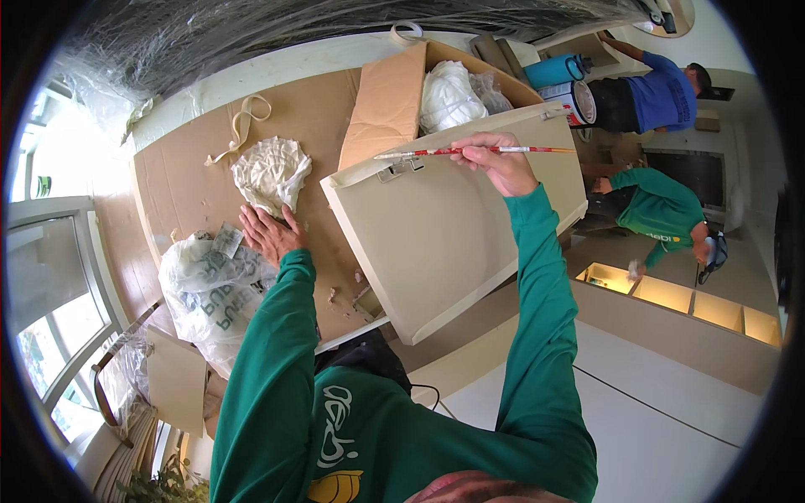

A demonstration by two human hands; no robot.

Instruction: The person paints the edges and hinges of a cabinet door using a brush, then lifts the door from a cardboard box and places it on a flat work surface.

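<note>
A thin paintbrush (541,150) with a red handle is pinched in my right hand (501,165). It lies level above the far edge of a beige cabinet door (457,239), close to a metal hinge (400,170) fitted there. My left hand (272,235) lies flat with fingers spread on a cardboard sheet (331,126). Its fingertips touch or nearly touch a crumpled off-white cloth (271,173); which of the two, I cannot tell. Beside that hand sits a bulging white plastic bag (210,281).
Behind the door stands an open cardboard box (386,105) holding a white wrapped bundle (450,96). A paint can (573,102) and a blue bottle (555,70) are beyond it. A curled strip (243,126) lies left. Two people (662,94) (658,205) work at right.
</note>
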